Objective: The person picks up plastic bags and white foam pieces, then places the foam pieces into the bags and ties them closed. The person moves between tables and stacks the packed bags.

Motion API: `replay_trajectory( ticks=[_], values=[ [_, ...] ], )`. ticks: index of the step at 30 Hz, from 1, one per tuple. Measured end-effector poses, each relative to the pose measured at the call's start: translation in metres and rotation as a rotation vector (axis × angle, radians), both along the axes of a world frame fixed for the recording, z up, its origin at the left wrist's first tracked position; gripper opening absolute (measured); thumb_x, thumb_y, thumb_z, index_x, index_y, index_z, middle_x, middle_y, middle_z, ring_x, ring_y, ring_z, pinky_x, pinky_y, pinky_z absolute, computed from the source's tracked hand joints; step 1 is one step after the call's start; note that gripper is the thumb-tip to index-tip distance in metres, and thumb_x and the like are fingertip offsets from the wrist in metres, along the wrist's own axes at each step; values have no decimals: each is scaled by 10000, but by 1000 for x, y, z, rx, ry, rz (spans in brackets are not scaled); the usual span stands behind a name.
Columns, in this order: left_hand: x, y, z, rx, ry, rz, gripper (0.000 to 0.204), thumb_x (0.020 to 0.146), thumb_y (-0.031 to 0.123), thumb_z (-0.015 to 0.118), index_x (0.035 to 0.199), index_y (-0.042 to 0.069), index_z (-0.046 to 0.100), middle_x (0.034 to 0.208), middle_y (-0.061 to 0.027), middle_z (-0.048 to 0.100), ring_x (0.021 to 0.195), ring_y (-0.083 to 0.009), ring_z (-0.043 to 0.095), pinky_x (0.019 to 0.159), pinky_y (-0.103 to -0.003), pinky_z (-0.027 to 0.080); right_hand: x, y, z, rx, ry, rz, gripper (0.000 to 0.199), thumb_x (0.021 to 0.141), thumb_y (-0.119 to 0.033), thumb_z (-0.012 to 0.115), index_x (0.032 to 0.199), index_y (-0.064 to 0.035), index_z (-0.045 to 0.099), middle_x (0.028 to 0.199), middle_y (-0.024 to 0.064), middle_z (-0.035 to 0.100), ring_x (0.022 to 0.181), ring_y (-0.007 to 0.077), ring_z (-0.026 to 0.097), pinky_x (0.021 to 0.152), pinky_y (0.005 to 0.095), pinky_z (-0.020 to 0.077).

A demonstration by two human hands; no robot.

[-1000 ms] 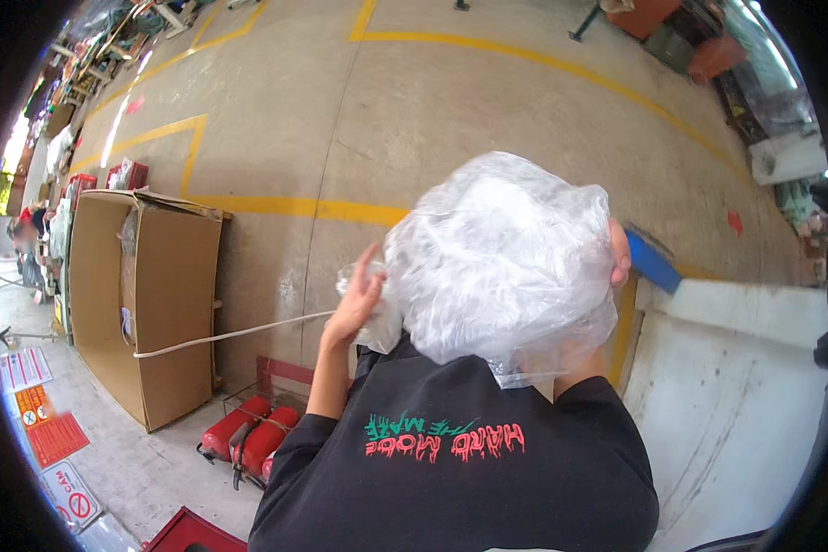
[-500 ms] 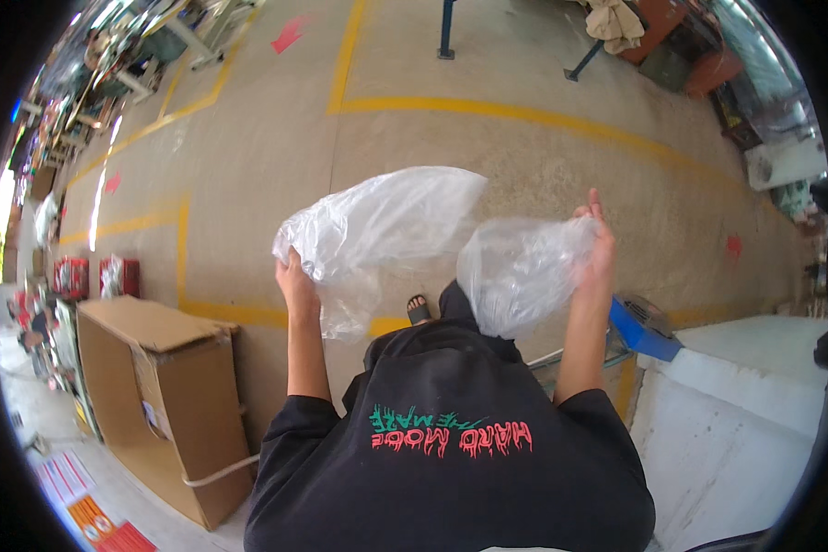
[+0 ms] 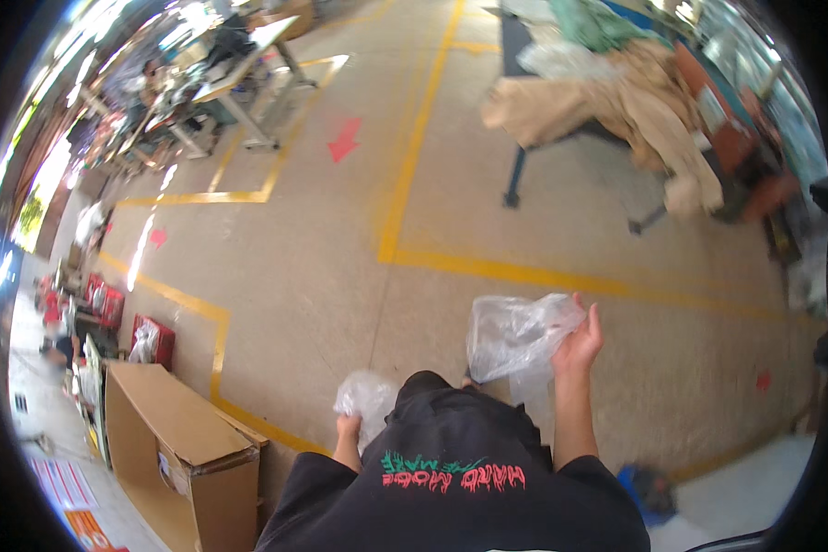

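- Bright, fairly even light; grey concrete floor (image 3: 322, 248) shows soft shadows
- Blown-out glare along left rim, thin bright white streak (image 3: 143, 236) on floor nearby
- Crumpled translucent plastic bag (image 3: 513, 340) at right: whitish sheen, soft detail
- Fisheye: black surround, bent edges, smeary periphery

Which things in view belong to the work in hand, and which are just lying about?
In use:
crumpled translucent plastic film, in the left hand
loose translucent plastic film, in the right hand

Apparently lying about:
open brown cardboard box
small red crate
tan draped cloth
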State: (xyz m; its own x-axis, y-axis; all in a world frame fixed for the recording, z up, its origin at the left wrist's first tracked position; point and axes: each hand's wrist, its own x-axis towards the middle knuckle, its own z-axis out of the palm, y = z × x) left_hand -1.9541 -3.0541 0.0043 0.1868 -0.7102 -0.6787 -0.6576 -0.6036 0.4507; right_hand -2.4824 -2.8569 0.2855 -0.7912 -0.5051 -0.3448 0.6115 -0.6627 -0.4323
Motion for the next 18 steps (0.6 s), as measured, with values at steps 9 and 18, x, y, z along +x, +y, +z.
replay_trajectory(
  ticks=[9, 18],
  values=[
    [-124, -142, -27, 44, -158, 181, 571, 749, 212, 782, 1227, -77, 665, 1133, -208, 728, 1059, -322, 700, 898, -425, 551, -174, -360, 30, 136, 198, 325, 163, 964, -67, 562, 1119, -53, 612, 1032, 97, 668, 972, 228, 670, 880, 390, 570],
    [-386, -511, 21, 47, -47, -300, 593, 801, 232, 730, 1270, -114, 616, 1158, -258, 713, 1107, -335, 693, 933, -419, 537, -453, -636, 120, -68, 390, -198, 139, 961, 57, 562, 1067, 4, 490, 1111, 181, 597, 1004, 295, 640, 917, 438, 587]
  ],
)
